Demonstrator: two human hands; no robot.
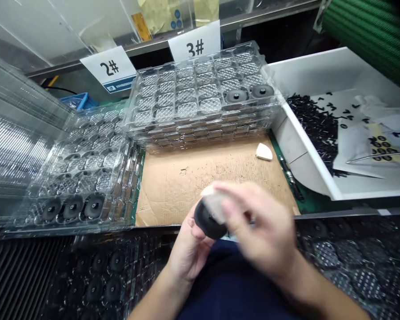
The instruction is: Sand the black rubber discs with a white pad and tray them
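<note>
My left hand (191, 246) grips a black round disc (208, 224) by its edge, just over the front of the cardboard sheet. Against the upper right of the disc my right hand (263, 226) holds a pale white pad (216, 203) between thumb and fingers. Motion smears that hand and the pad, so the pad's exact kind cannot be made out. Farther back on the cardboard lies a small white wedge-shaped block (264, 152).
Clear plastic trays (200, 93) are stacked behind the cardboard sheet (166, 178); two black discs sit in the top one. More trays (86, 146) stand left. At right, a white bin (306, 133) holds small black parts and a red-handled pick. A black pen-like tool (290, 178) lies beside it.
</note>
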